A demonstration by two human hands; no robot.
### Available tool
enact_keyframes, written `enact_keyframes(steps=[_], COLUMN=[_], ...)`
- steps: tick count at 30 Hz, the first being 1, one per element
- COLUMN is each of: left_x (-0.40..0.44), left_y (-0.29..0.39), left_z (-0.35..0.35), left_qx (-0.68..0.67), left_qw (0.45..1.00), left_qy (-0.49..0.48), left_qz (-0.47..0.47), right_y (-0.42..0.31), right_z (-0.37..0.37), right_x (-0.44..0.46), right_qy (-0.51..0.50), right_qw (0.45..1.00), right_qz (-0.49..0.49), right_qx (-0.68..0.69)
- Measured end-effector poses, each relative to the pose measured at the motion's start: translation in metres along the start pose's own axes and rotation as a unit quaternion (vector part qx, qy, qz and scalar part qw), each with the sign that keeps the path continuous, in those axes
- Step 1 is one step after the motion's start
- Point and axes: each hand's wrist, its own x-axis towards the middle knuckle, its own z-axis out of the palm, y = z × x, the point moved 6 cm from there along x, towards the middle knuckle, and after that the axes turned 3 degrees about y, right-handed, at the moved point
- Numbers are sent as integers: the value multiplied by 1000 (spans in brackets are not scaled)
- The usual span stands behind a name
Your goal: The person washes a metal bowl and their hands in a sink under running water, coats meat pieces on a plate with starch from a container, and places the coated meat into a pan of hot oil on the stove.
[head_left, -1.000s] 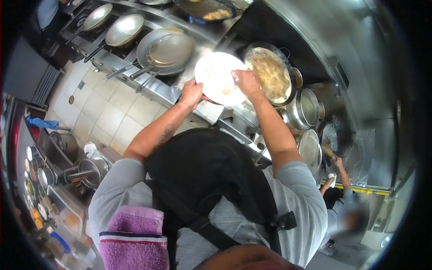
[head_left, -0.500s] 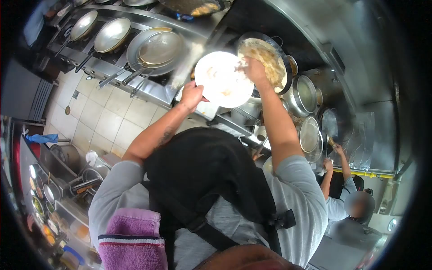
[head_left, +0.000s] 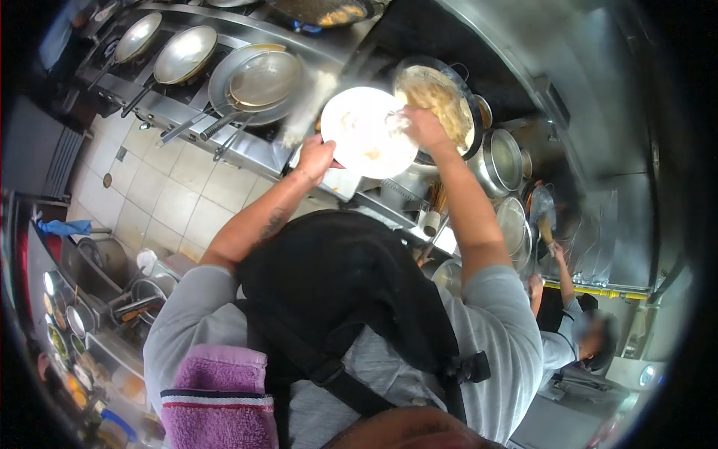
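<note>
My left hand grips the near left edge of a round white plate, holding it over the front of the stove. Glare washes out much of the plate, but some pale food pieces show on it. Over the plate's right side, my right hand has its fingers drawn together by whitish pieces; what they hold is too bright and blurred to make out. Just beyond that hand sits a dark pan filled with bubbling, yellowish frying food.
Steel pans with long handles line the stove at left, beside stacked strainers. A wok stands over a blue flame. Pots sit at right. Another person's hand works a brush-like tool there. Ingredient containers stand lower left.
The plate and both my hands have shifted only slightly. My right hand stays at the plate's right side, with more whitish pieces visible by its fingers. The other person at right has moved.
</note>
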Motion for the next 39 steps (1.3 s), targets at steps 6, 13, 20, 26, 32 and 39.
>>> enact_keyframes(steps=[6, 13, 20, 26, 32, 39], left_x=[-1, 3, -5, -3, -5, -10], left_y=[1, 2, 4, -6, -5, -11], left_z=[-2, -6, -3, -5, -5, -11], left_qx=[-7, -5, 13, 11, -26, -16], left_qw=[1000, 1000, 1000, 1000, 1000, 1000], left_qy=[5, 2, -6, 3, 8, 11], left_qz=[-2, 13, 25, 18, 15, -4], right_y=[12, 44, 21, 1, -29, -11], right_z=[-58, -38, -3, -10, 15, 50], right_x=[-9, 3, 30, 11, -25, -9], right_qy=[3, -141, 64, 73, -67, -33], right_qw=[996, 963, 991, 992, 992, 993], right_qz=[4, 42, 66, 28, -5, 13], right_qx=[86, 224, 94, 101, -108, -115])
